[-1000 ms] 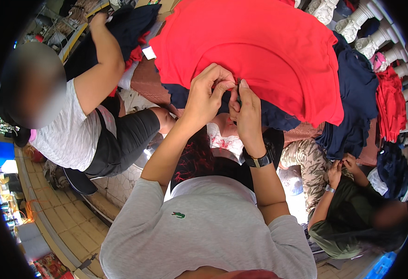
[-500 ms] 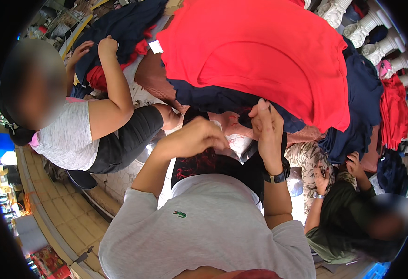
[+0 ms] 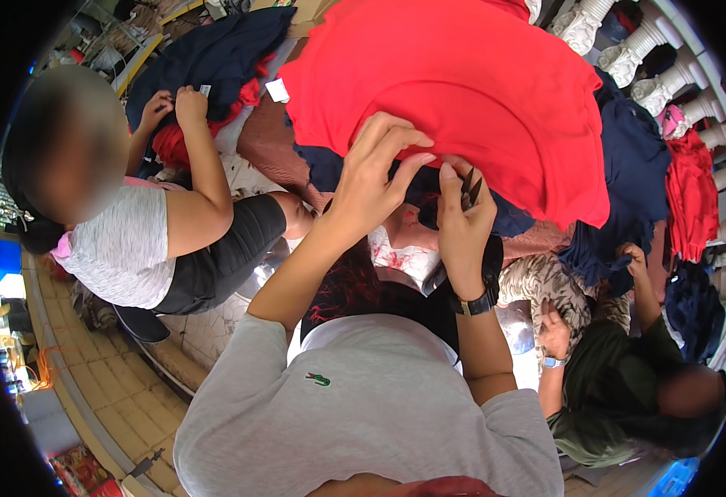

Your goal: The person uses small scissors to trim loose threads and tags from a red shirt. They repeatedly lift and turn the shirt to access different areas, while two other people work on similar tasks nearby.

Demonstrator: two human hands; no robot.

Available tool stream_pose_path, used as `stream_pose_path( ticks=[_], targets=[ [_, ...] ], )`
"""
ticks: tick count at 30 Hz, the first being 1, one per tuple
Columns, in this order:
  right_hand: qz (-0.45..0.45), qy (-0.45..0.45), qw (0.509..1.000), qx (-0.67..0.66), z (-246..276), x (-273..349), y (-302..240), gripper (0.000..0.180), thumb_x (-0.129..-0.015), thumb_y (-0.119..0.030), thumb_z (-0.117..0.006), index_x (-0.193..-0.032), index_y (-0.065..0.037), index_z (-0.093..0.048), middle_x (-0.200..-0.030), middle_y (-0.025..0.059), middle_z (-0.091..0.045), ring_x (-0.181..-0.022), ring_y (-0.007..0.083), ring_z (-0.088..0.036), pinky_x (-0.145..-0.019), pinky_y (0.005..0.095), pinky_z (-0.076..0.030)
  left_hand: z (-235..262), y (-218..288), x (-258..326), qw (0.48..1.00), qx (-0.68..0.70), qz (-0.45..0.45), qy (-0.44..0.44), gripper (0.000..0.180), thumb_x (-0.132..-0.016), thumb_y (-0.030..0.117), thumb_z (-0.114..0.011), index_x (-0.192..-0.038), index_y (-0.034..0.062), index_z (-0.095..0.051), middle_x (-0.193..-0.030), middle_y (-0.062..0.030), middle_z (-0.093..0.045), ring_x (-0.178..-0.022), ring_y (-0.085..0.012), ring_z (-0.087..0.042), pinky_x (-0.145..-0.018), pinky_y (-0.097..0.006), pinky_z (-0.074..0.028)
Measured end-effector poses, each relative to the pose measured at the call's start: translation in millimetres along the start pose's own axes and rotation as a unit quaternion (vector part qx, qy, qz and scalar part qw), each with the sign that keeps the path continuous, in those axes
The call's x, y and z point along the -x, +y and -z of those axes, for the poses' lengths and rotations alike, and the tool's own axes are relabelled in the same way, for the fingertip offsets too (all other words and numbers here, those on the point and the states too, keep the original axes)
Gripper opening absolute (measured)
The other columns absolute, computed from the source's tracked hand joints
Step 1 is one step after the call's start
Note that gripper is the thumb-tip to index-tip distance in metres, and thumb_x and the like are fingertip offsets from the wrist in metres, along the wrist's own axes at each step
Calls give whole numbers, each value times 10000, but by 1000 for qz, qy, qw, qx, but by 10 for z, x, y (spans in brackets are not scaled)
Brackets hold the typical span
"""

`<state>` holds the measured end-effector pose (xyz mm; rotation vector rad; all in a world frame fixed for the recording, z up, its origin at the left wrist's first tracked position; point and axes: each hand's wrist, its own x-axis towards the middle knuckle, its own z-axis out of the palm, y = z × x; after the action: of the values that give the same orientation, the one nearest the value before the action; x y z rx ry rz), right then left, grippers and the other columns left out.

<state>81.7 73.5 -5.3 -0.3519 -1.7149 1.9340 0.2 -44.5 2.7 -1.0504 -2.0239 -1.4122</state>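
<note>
Hovering at the near edge of the red garment [image 3: 462,91], here are both hands, close together: the left hand [image 3: 375,174] slightly farther forward, the right hand [image 3: 466,217] just beside it and lower. That edge curves away to the right of the right hand, navy cloth [image 3: 508,215] peeking out beneath. Room to move? Between the forearms there's an open pocket, straight down to the black lap [image 3: 408,306], where red threads [image 3: 330,311] lie scattered. Left of the left forearm, pale floor [image 3: 210,340] opens up beside a co-worker's knee [image 3: 294,214]; on the other side it's tighter, patterned trousers [image 3: 541,286] just beyond the right wrist and its dark watch [image 3: 479,304]. Ahead of the fingers the red garment spreads wide, its bulk directly in front of both hands, a white tag [image 3: 278,90] poking out ahead and left of the left hand. Now the grips: the right hand is wrapped around small dark snips [image 3: 469,189], tips jutting up between the fingers, near the red edge. The left hand has thumb and forefinger narrowed almost together, right over that edge; whether cloth or thread is caught between them, I cannot tell.
</note>
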Motion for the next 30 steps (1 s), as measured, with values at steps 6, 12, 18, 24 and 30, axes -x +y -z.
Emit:
stream_pose_path(
  ticks=[6,12,18,24,30],
  targets=[
    [3,-9,1000,-19,-7,-167,145,304,-1036,-225,-629,-796,-48,-569,-647,-76,-435,-575,9,-344,-493,227,-255,-204,-154,-88,999,46,1,-4,139,-850,-53,-709,-984,-25,-686,-915,-92,-634,-818,-194,-655,-706,-282,-527],
    [-23,-38,992,-121,17,-164,206,292,-1039,-253,-631,-816,-77,-562,-618,-89,-429,-526,-3,-337,-460,212,-249,-194,-158,-63,978,155,137,21,101,-982,28,-615,-888,-10,-617,-822,-44,-605,-746,-120,-592,-687,-257,-480],
    [-61,-67,992,-89,56,-138,120,215,-1029,-213,-638,-905,-37,-634,-636,-74,-482,-564,33,-419,-487,212,-323,22,-179,36,949,256,186,-7,372,-1083,228,-495,-814,-10,-592,-715,-34,-585,-626,-91,-533,-609,-256,-443],
    [64,-344,924,158,450,-13,-957,200,-971,-175,-691,-900,10,-718,-713,-15,-635,-647,46,-511,-579,248,-443,732,-643,-625,981,-16,83,175,273,-1048,241,-560,-970,-6,-645,-902,-95,-644,-857,-192,-603,-797,-308,-474],
    [221,28,871,437,911,-1839,-1655,383,-918,-354,-721,-876,26,-739,-624,88,-610,-597,118,-555,-602,312,-474,892,-2098,-1817,957,-121,261,22,557,-973,467,-641,-1140,-65,-655,-1067,-206,-705,-1012,-263,-682,-885,-374,-518]
  ],
)
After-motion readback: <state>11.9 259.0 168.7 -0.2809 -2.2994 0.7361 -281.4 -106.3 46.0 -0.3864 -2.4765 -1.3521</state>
